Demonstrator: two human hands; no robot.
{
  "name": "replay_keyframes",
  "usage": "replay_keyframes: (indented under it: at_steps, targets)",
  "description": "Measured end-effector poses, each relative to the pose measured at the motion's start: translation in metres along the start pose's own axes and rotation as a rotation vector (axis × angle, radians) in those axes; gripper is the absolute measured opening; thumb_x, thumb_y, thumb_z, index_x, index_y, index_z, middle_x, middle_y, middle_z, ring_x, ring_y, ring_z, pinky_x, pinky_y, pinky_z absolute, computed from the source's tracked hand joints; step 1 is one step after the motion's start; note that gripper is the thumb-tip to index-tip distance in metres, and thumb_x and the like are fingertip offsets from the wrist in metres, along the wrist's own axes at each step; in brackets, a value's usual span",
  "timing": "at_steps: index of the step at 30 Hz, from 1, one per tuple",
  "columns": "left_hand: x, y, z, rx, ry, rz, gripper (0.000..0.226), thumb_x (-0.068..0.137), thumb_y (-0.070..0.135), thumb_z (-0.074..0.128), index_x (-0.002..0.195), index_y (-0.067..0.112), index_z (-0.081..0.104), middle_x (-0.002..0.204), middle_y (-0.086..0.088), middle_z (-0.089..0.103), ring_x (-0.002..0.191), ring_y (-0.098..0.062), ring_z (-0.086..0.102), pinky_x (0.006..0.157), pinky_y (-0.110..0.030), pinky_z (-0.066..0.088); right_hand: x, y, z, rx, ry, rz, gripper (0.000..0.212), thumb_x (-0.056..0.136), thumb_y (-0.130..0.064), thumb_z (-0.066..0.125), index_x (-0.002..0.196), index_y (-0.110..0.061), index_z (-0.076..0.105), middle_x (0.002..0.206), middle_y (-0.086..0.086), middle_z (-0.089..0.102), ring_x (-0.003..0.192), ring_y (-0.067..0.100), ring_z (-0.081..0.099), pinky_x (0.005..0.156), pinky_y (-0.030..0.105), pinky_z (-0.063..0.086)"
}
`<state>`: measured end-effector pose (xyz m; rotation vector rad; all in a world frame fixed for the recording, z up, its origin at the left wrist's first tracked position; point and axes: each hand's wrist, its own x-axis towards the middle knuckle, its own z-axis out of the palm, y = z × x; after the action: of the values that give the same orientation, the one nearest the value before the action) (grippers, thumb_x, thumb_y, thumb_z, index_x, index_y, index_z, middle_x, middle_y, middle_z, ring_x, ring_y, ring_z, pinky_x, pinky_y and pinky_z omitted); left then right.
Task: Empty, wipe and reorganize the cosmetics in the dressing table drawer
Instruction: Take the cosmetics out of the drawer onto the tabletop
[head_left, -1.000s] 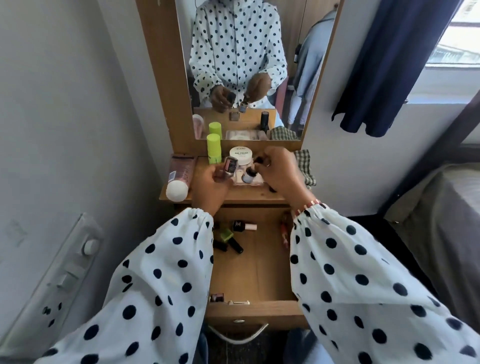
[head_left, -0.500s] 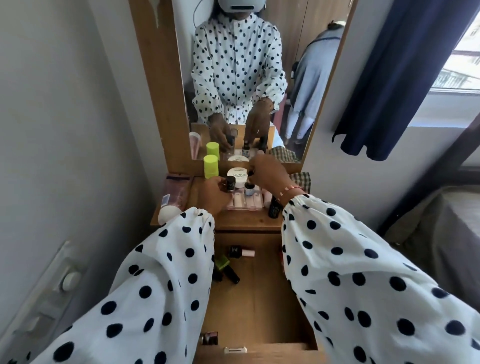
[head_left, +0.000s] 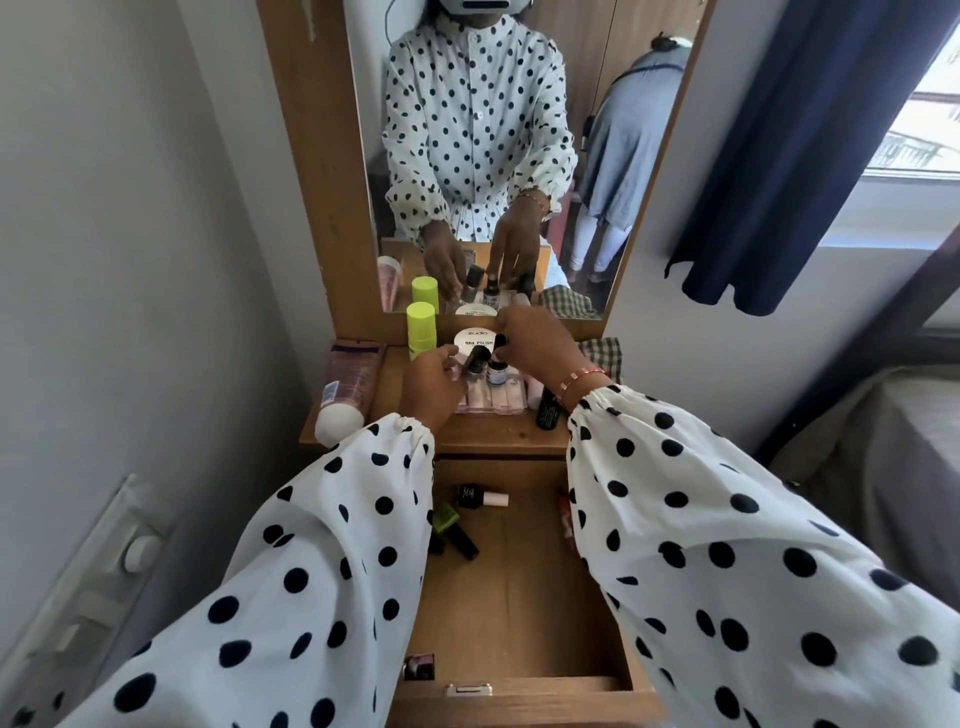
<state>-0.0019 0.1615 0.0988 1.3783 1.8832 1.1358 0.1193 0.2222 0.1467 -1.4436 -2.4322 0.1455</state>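
Observation:
My left hand (head_left: 431, 384) grips a small dark bottle (head_left: 477, 359) just above the clear pink case (head_left: 493, 404) on the dressing table top (head_left: 498, 441). My right hand (head_left: 537, 349) pinches the black cap of a small white-labelled bottle (head_left: 496, 373) that stands on the case. Behind them is a white nail polish jar (head_left: 472, 339). Below, the open drawer (head_left: 519, 597) holds a pink-capped polish bottle (head_left: 482, 496), a green one (head_left: 445, 517), a black one (head_left: 463, 543), and a red item (head_left: 564, 506) partly hidden by my right sleeve.
On the top stand a lime green stick (head_left: 421, 330), a pink tube (head_left: 344, 387) lying at the left and a black bottle (head_left: 548, 411). A checked cloth (head_left: 602, 352) lies at the right. The mirror (head_left: 493, 156) rises behind. A small pot (head_left: 418, 666) and clip (head_left: 467, 689) lie at the drawer's front.
Both hands have carried their bottles back over the table top towards the white jar and down to the pink case. My view has tilted up.

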Motion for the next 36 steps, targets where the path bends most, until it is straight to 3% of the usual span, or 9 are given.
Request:
replay_keyframes:
  at_steps: [8,12,17,21,23,26,28,31,36]
  targets:
    - [-0.005,-0.005,-0.002,0.036,-0.002,0.046,0.048,0.08,0.007,0.067,0.126,0.002,0.054,0.118,-0.015,0.063,0.108,-0.029,0.059,0.094,-0.038,0.048,-0.01,-0.005,-0.007,-0.08,0.028,-0.048,0.026,0.083,-0.008,0.062,0.109,-0.004,0.062,0.105,0.015,0.063,0.109,0.03,0.054,0.083,0.036,0.052]
    - [-0.005,-0.005,-0.004,0.015,-0.001,0.021,0.047,0.08,0.006,0.067,0.125,0.004,0.054,0.119,-0.014,0.063,0.109,-0.027,0.059,0.093,-0.032,0.047,-0.013,-0.006,-0.015,-0.099,0.042,-0.051,0.027,0.084,-0.006,0.056,0.111,-0.004,0.062,0.109,0.014,0.063,0.105,0.028,0.056,0.083,0.034,0.051]
    - [-0.026,-0.001,-0.016,-0.098,0.023,0.005,0.045,0.083,-0.001,0.056,0.127,0.007,0.053,0.125,-0.01,0.06,0.11,-0.018,0.057,0.089,-0.024,0.043,-0.035,-0.013,-0.028,0.141,0.235,-0.006,0.022,0.085,-0.006,0.054,0.104,-0.007,0.064,0.106,0.01,0.063,0.093,0.025,0.06,0.072,0.026,0.043]
    - [-0.071,-0.002,-0.024,-0.211,0.082,0.011,0.034,0.087,0.004,0.054,0.121,0.008,0.058,0.114,-0.006,0.064,0.102,-0.014,0.059,0.085,-0.023,0.045,-0.082,-0.029,-0.011,0.341,0.401,-0.096,0.009,0.082,-0.008,0.061,0.089,-0.008,0.066,0.088,0.007,0.066,0.075,0.017,0.058,0.066,0.028,0.048]
    - [-0.096,-0.012,-0.024,-0.236,0.093,0.008,0.03,0.089,0.011,0.055,0.118,0.011,0.06,0.108,-0.002,0.065,0.097,-0.012,0.06,0.079,-0.019,0.045,-0.107,-0.034,0.008,0.37,0.404,-0.118,0.004,0.082,-0.007,0.062,0.083,-0.008,0.065,0.079,0.003,0.064,0.066,0.015,0.055,0.06,0.026,0.047]
    - [-0.126,-0.035,-0.021,-0.244,0.105,-0.058,0.019,0.089,0.015,0.054,0.106,0.018,0.065,0.099,-0.001,0.069,0.09,-0.014,0.064,0.071,-0.023,0.05,-0.137,-0.035,0.048,0.422,0.298,-0.033,0.003,0.082,-0.009,0.062,0.08,-0.01,0.063,0.075,0.0,0.063,0.064,0.014,0.054,0.058,0.026,0.044]
    - [-0.14,-0.055,-0.017,-0.258,0.108,-0.13,0.017,0.088,0.01,0.055,0.1,0.015,0.066,0.096,-0.007,0.07,0.089,-0.023,0.065,0.075,-0.033,0.051,-0.152,-0.034,0.077,0.448,0.154,0.093,0.005,0.083,-0.012,0.061,0.083,-0.009,0.065,0.082,0.006,0.067,0.073,0.022,0.06,0.064,0.031,0.048]
    - [-0.148,-0.084,-0.013,-0.176,0.098,-0.215,0.017,0.086,0.005,0.054,0.096,0.012,0.066,0.093,-0.012,0.069,0.089,-0.031,0.064,0.084,-0.04,0.052,-0.168,-0.033,0.113,0.371,-0.09,0.246,0.016,0.083,-0.017,0.059,0.093,-0.008,0.068,0.094,0.012,0.07,0.09,0.029,0.063,0.072,0.029,0.046]
    - [-0.145,-0.101,-0.008,-0.044,0.054,-0.226,0.017,0.085,0.006,0.055,0.085,0.019,0.066,0.083,-0.001,0.066,0.083,-0.022,0.062,0.072,-0.029,0.05,-0.169,-0.023,0.133,0.234,-0.315,0.326,0.022,0.084,-0.023,0.06,0.097,-0.006,0.066,0.099,0.013,0.069,0.094,0.032,0.064,0.073,0.029,0.048]
